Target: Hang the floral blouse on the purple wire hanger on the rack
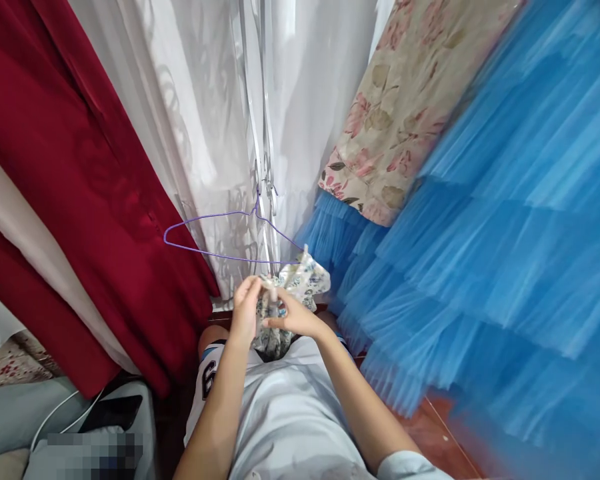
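Observation:
A light floral garment (307, 279) with a small blue-green print hangs by one side from the right end of a purple wire hanger (213, 215). The hanger's left end is bare, and its hook is up among white straps. At the garment's upper left edge, my left hand (247, 310) is closed in a pinch on the fabric. My right hand (297, 316) grips the same garment just to the right, thumb and fingers curved about the cloth. The garment's lower part bunches between my knees, partly hidden by my hands.
White curtain (310, 80) with hanging straps (254, 127) is ahead. Dark red drapes (80, 160) hang left; a floral cloth (380, 140) and a layered blue tulle skirt (505, 220) hang right. A phone (113, 411) lies on a grey seat at lower left, beside a white cable.

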A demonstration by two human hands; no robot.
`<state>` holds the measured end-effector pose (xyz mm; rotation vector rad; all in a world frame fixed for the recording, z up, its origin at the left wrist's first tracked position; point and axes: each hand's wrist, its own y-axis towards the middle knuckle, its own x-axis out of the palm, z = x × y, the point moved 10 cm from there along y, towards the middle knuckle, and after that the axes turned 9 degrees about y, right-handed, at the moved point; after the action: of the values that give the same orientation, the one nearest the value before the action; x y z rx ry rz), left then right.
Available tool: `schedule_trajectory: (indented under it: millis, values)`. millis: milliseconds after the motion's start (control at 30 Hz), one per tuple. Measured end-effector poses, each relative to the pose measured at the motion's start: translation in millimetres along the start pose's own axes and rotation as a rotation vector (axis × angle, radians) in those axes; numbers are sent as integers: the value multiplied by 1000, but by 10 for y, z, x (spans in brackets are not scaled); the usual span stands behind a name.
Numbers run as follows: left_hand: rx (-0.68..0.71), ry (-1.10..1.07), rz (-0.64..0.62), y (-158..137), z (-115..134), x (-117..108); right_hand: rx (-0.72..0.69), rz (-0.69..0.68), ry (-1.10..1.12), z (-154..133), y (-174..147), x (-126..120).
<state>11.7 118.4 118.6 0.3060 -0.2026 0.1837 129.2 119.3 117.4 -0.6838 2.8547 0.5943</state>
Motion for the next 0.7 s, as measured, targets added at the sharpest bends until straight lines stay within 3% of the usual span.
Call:
schedule_trajectory:
  millis: [67,167,333,433,567,700]
  values:
    - [103,171,-63,-65,148,212,15,-78,75,-68,-32,59]
    - [169,228,-137,-123,216,331,106,-43,192,-76,-89,-31]
    - [66,362,-470,-279,-193,606,165,-132,346,-204,-278,-278]
    - [114,550,-648,-397,-430,759,150,-101,316,-302,-337,-645]
    - [113,592,-563,-294,-401,619,127,66,253,-319,-267,-1282]
    - [195,655,-444,-142,64,397,34,251,260,-276,35,-1817]
